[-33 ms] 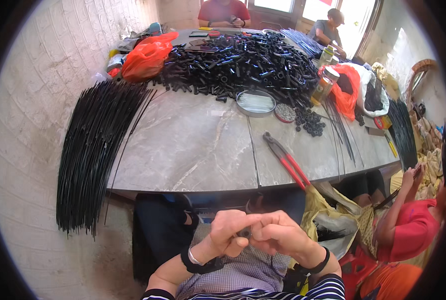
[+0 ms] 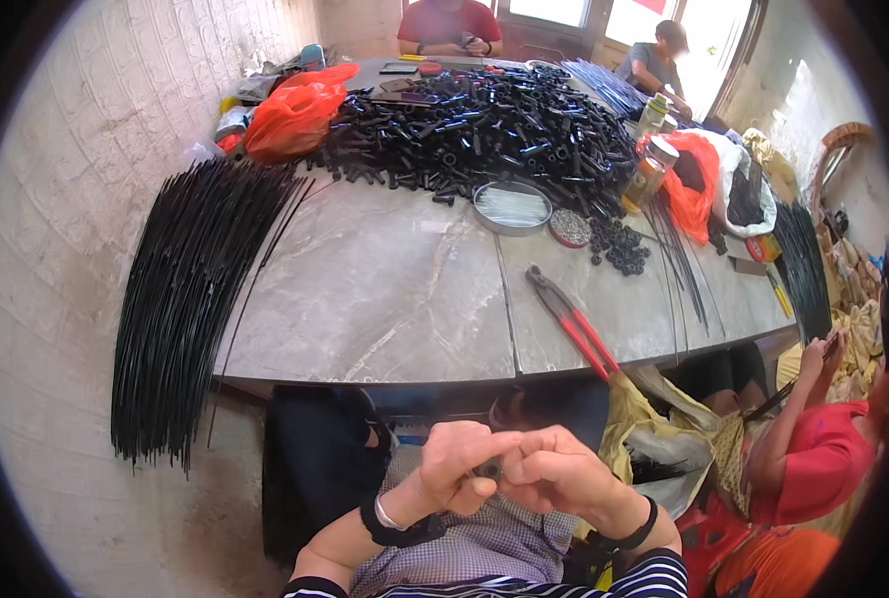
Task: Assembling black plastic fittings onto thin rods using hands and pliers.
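pinching a small dark piece [image 2: 488, 468], head view: my left hand [image 2: 456, 466] and right hand [image 2: 552, 472] meet fingertip to fingertip over my lap, both closed on it; its long axis is hidden. up on the table [image 2: 385, 299], a round tin [image 2: 511, 207] holds pale thin pieces.

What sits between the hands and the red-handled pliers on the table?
Nothing visible. The left hand and right hand are pressed together below the table edge, and the red-handled pliers lie just beyond it on bare marble.
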### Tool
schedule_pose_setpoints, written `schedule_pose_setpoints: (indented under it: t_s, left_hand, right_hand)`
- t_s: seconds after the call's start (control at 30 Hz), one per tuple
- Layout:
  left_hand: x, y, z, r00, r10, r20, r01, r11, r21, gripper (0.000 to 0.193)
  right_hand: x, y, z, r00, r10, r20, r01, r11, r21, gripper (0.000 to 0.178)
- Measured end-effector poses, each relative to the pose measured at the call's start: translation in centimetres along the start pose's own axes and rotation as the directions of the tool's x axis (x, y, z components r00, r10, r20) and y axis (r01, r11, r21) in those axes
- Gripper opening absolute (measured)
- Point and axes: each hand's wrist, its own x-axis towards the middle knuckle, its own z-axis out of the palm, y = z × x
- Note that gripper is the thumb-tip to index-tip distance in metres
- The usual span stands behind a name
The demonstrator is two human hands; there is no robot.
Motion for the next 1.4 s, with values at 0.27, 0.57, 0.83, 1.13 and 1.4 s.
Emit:
schedule_pose_setpoints:
  t_s: [0.27,0.57,0.83,1.13,1.4]
  left_hand:
    - [-0.2,-0.3,-0.8,0.981,0.128,0.145,-0.128,0.992,-0.011,0.048]
    - [-0.1,-0.6,-2.6,0.926,-0.376,-0.042,0.375,0.927,-0.025,0.071]
    - [-1.3,-3.1,-3.9,0.71,-0.69,-0.141,0.581,0.687,-0.436,0.068]
    - [0.0,-3.6,-4.5,0.746,-0.639,-0.188,0.586,0.764,-0.27,0.069]
    - [-0.3,-3.2,-3.7,0.757,-0.621,-0.204,0.574,0.781,-0.247,0.048]
  right_hand:
    - [-0.5,1.6,-1.1,0.968,0.224,0.116,-0.249,0.917,0.311,0.019]
    - [3.8,-2.9,-7.5,0.534,-0.844,0.049,-0.28,-0.232,-0.932,0.039]
    - [7.5,-2.4,-14.9,0.524,-0.851,-0.04,-0.432,-0.225,-0.873,0.036]
    - [0.5,-3.2,-6.2,0.965,-0.241,-0.099,0.06,0.574,-0.816,0.027]
    - [0.0,1.2,-1.5,0.947,-0.311,0.083,0.135,0.149,-0.98,0.039]
